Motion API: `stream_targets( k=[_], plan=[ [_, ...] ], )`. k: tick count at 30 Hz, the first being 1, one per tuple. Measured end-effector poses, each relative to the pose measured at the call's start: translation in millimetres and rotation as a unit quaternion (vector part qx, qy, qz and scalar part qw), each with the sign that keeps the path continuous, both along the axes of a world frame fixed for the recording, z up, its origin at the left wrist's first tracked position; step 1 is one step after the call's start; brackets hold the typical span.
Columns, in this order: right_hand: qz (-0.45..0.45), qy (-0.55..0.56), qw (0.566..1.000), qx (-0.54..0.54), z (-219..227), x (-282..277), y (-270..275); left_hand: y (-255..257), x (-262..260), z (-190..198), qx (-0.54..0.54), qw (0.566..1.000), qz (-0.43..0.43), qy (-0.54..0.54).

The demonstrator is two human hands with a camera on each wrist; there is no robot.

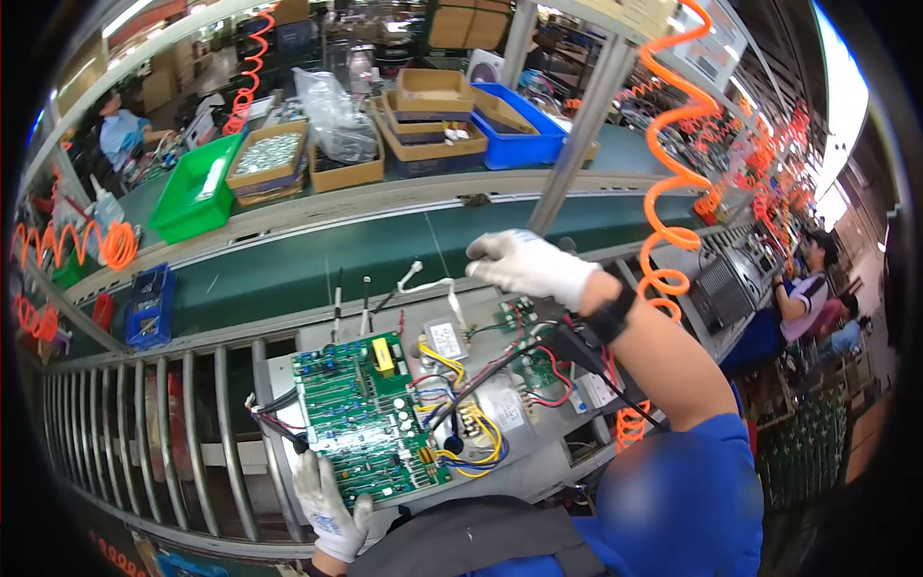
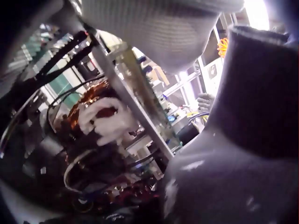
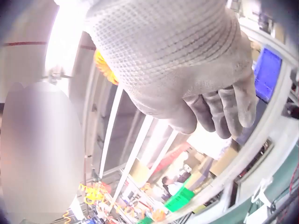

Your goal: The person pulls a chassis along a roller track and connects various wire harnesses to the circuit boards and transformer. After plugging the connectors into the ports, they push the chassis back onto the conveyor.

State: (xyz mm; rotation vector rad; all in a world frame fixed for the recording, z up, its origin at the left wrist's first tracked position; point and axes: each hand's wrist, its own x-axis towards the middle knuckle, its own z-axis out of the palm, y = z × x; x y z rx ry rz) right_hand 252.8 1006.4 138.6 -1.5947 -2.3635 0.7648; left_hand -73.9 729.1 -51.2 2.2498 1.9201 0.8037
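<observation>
A green circuit board, crowded with small components and a yellow block, sits at the left of a grey metal chassis. My gloved left hand is at the board's near-left corner, its fingers extended along the left edge and the thumb spread beside the near edge. Above the far side of the chassis, my gloved right hand is raised with nothing in it, fingers slightly bent in the right wrist view. Below it, a white cable with a plug stands up. Several coloured wires run beside the board.
Metal rollers extend left of the chassis. A green conveyor belt runs behind it. Beyond stand a green bin, cardboard boxes and a blue bin. An orange coiled hose hangs beside a metal post.
</observation>
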Motion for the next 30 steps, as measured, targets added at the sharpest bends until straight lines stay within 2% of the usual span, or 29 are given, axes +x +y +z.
stream_targets(
  k=[2, 4, 5, 6, 7, 8, 9, 10, 11, 12, 15, 17, 18, 20, 22, 24, 25, 26, 28, 29, 30],
  plan=[
    [0.009, -0.146, 0.989, 0.034, -52.3, -12.6, 31.8, -1.8, -1.1, 1.0, -0.010, 1.000, 0.019, -0.016],
    [0.019, -0.203, 0.978, -0.041, -74.0, -28.3, 37.4, -2.7, -4.0, -7.0, 0.001, 1.000, 0.000, -0.007],
    [0.068, -0.130, 0.989, -0.008, -105.4, -20.5, 54.8, -2.2, -4.1, -9.2, 0.013, 1.000, -0.002, -0.005],
    [0.075, -0.057, 0.995, 0.022, -115.2, -21.2, 61.1, 0.6, -4.2, -8.9, 0.020, 1.000, 0.009, -0.012],
    [0.039, 0.036, 0.996, -0.074, -102.0, -29.0, 57.8, 2.4, -4.1, -7.4, 0.014, 0.999, -0.001, -0.038],
    [0.000, 0.128, 0.977, -0.171, -83.3, -37.9, 48.1, 2.5, -4.3, -4.1, 0.006, 0.998, -0.014, -0.062],
    [0.011, 0.211, 0.956, -0.206, -70.8, -42.7, 39.3, 6.1, -5.4, 8.8, -0.079, 0.992, -0.024, -0.092],
    [0.020, 0.292, 0.926, -0.238, -55.0, -46.3, 29.1, 5.1, -5.2, 5.6, -0.073, 0.993, -0.020, -0.096],
    [0.029, 0.264, 0.947, -0.179, -29.1, -56.0, 12.6, 1.0, -5.9, -1.5, -0.054, 0.996, -0.026, -0.065],
    [0.074, 0.259, 0.951, -0.153, -35.5, -47.1, 17.0, -1.6, -6.7, -7.9, -0.035, 0.998, -0.034, -0.033],
    [0.025, 0.284, 0.953, -0.099, -0.3, -42.0, -8.5, -1.5, -7.4, -15.6, -0.028, 0.999, -0.031, -0.016],
    [0.004, 0.376, 0.923, -0.082, 14.7, -30.3, -23.0, -1.7, -4.5, -8.4, -0.046, 0.999, -0.018, -0.015],
    [0.001, 0.378, 0.923, -0.076, 20.0, -26.6, -32.1, -1.4, -2.4, -6.3, -0.042, 0.999, -0.023, -0.012],
    [-0.006, 0.389, 0.921, 0.011, 28.4, -24.2, -51.9, -3.3, -1.2, -2.1, -0.022, 1.000, -0.011, 0.015],
    [-0.029, 0.423, 0.906, 0.008, 39.9, -20.1, -67.7, -1.4, 0.7, -7.9, 0.009, 1.000, -0.011, -0.016],
    [-0.007, 0.398, 0.917, 0.013, 43.5, -11.8, -80.7, -0.8, 1.9, -3.5, 0.036, 0.995, 0.023, -0.090],
    [-0.009, 0.382, 0.924, 0.002, 38.8, -9.1, -85.4, 1.0, -1.2, 2.0, 0.061, 0.993, 0.007, -0.100],
    [-0.010, 0.387, 0.922, 0.001, 36.3, -8.2, -88.6, 2.6, 2.5, 26.2, 0.083, 0.995, 0.010, -0.059],
    [-0.008, 0.257, 0.962, 0.096, 27.9, -9.9, -94.5, 13.6, 15.7, 77.8, 0.131, 0.988, -0.018, -0.081],
    [0.056, 0.276, 0.944, 0.173, 4.9, -9.5, -88.9, 23.1, 23.6, 101.6, 0.142, 0.984, -0.056, -0.092],
    [0.061, 0.161, 0.958, 0.230, -2.0, -12.0, -89.0, 34.5, 32.5, 124.7, 0.153, 0.978, -0.093, -0.105]
  ],
)
